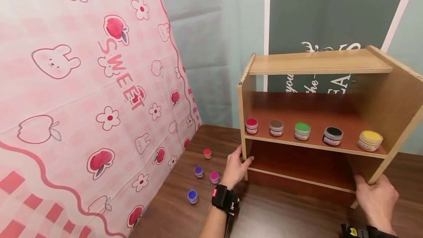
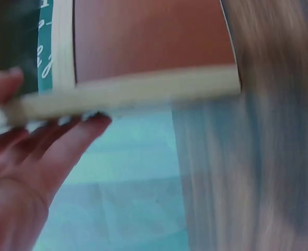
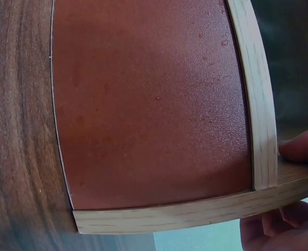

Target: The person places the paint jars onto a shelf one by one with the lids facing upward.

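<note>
A small wooden shelf (image 1: 317,143) with a light frame and reddish-brown boards stands between my two hands. My left hand (image 1: 235,168) grips its left side panel low down, thumb inside and fingers outside. On the opposite side my right hand (image 1: 378,199) holds the right panel the same way; its thumb (image 3: 303,146) shows against the inner face. Along the front of the middle board sit small paint jars in a row: crimson (image 1: 252,126), brown (image 1: 276,128), green (image 1: 302,131), black (image 1: 332,136) and yellow (image 1: 370,141). The left wrist view is blurred.
Left of the shelf, on the dark wooden table (image 1: 165,214), stand more paint jars: red (image 1: 207,154), purple (image 1: 199,172), magenta (image 1: 214,177) and blue (image 1: 193,197). A pink patterned cloth (image 1: 82,94) hangs at the left, a blue-green curtain (image 1: 208,47) behind.
</note>
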`<state>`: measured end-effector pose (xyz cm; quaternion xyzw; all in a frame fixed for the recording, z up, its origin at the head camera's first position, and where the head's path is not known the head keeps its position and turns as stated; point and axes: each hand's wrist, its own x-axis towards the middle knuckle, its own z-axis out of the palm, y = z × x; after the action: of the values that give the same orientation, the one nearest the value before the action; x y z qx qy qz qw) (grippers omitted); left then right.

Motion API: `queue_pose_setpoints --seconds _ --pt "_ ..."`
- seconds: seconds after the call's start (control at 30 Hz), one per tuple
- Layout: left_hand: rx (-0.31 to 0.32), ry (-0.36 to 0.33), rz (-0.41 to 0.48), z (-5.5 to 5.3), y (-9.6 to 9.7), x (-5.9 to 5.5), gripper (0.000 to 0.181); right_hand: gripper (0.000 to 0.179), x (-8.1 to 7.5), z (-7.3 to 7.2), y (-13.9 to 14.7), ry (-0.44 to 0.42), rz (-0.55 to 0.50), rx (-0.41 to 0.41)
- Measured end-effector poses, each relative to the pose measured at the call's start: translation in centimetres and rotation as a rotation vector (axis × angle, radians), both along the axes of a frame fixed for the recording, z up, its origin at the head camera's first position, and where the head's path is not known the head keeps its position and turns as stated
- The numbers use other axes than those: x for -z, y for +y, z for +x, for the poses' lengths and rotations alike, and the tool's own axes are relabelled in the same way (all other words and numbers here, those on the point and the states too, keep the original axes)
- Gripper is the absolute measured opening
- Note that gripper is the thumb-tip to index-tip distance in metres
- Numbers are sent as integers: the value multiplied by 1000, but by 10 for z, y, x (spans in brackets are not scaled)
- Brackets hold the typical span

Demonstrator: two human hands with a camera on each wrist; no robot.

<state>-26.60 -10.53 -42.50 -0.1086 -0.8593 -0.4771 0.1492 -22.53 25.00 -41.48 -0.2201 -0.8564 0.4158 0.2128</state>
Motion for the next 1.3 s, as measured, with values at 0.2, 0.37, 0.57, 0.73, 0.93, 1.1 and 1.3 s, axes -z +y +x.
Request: queue_pose_setpoints --seconds 0.2,0.37,0.57,0.73,0.93,1.1,1.3 --pt "93 -122 -79 6 -31 -11 51 30 2 -2 -2 20 15 23" --pt "69 -114 -113 7 -73 -19 44 31 2 -3 -1 -16 8 35" --pt "-55 -154 -161 -3 -134 -20 37 33 4 -4 2 -38 9 37" --pt "-115 -279 -213 -18 -173 -9 40 31 6 -5 4 -19 11 29" --pt "-57 -407 -296 -38 -189 8 49 29 4 -2 2 -27 17 18" --pt "-7 -487 -348 -50 -185 15 54 28 4 -1 0 -28 34 19" --pt "16 -487 -463 -63 -174 19 57 25 2 -1 2 -7 49 15"
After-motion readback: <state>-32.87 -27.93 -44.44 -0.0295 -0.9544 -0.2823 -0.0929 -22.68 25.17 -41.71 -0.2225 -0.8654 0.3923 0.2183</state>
